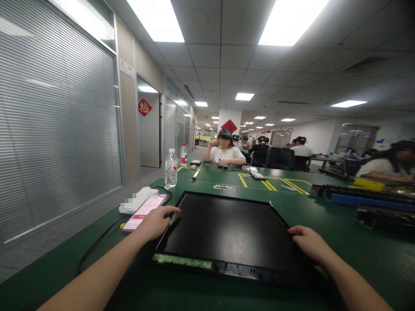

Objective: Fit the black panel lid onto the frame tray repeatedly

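Note:
A black flat display panel lies in front of me on the green table, its dark glossy screen facing up. Along its near edge runs a narrow green circuit board. My left hand is at the panel's left edge, its index finger stretched over the frame and the other fingers curled at the side, partly hidden. On the opposite side, my right hand grips the right edge, fingers bent around the frame. A phone with a lit screen lies just beyond my left wrist.
A large water bottle and a smaller red-capped bottle stand at the back left. A dark cable trails along the left. Dark strips and a yellow tray sit at right. A person sits opposite; others work beyond.

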The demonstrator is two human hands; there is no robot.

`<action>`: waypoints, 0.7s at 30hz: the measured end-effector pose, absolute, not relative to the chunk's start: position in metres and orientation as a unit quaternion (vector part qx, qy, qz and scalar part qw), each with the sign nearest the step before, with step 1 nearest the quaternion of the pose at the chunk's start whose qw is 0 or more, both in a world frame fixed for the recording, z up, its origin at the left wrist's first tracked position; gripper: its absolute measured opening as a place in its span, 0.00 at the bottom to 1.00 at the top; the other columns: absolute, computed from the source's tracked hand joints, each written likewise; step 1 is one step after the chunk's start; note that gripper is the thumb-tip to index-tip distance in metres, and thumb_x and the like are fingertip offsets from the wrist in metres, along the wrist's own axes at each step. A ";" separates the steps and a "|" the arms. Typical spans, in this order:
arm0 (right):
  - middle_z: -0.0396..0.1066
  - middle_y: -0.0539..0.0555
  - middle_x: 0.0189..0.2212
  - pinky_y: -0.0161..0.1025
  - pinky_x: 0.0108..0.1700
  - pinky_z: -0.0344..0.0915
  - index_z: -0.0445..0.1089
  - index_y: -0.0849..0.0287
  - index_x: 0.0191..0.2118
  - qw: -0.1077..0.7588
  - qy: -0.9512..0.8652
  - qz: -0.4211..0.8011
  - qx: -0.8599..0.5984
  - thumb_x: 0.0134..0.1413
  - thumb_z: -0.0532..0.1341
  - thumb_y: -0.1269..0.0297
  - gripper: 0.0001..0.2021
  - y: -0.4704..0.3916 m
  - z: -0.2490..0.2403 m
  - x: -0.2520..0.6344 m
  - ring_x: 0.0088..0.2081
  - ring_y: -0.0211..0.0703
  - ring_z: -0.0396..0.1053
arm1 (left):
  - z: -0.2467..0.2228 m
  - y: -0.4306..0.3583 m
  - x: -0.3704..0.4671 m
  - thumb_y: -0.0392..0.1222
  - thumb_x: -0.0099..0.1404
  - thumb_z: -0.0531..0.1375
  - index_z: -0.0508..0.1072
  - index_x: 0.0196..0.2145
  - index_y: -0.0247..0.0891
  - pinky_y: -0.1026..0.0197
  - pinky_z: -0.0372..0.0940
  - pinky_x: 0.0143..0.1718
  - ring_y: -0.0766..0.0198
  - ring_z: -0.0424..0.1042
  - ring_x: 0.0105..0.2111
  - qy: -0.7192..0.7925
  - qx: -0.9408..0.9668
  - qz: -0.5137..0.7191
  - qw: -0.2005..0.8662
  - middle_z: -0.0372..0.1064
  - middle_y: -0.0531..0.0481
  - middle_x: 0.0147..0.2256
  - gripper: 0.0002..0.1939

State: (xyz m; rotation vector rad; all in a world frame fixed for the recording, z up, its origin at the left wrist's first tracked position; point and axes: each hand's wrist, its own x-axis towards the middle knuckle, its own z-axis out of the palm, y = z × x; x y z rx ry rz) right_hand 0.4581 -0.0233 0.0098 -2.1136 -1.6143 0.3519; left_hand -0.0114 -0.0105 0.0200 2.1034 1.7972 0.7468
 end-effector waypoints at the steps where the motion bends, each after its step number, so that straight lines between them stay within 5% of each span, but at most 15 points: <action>1: 0.75 0.56 0.36 0.34 0.40 0.63 0.74 0.61 0.34 0.225 -0.586 0.125 -0.768 0.38 0.53 0.76 0.16 -0.024 0.011 0.457 0.39 0.43 0.71 | 0.021 -0.010 -0.011 0.32 0.51 0.50 0.73 0.45 0.43 0.57 0.62 0.43 0.56 0.69 0.44 0.622 0.719 0.272 0.150 0.73 0.50 0.43 0.24; 11: 0.74 0.57 0.40 0.34 0.42 0.63 0.72 0.63 0.38 0.208 -0.594 0.118 -0.768 0.40 0.53 0.75 0.17 -0.024 0.011 0.458 0.42 0.44 0.70 | 0.029 -0.013 -0.003 0.30 0.48 0.54 0.70 0.44 0.32 0.59 0.69 0.33 0.58 0.75 0.32 0.563 0.563 0.428 0.428 0.76 0.48 0.33 0.23; 21: 0.74 0.57 0.39 0.34 0.42 0.63 0.73 0.63 0.36 0.226 -0.589 0.127 -0.765 0.39 0.52 0.75 0.17 -0.022 0.007 0.463 0.42 0.45 0.70 | 0.029 -0.010 0.001 0.29 0.50 0.57 0.67 0.43 0.35 0.61 0.70 0.29 0.62 0.75 0.26 0.544 0.438 0.500 0.512 0.75 0.48 0.31 0.20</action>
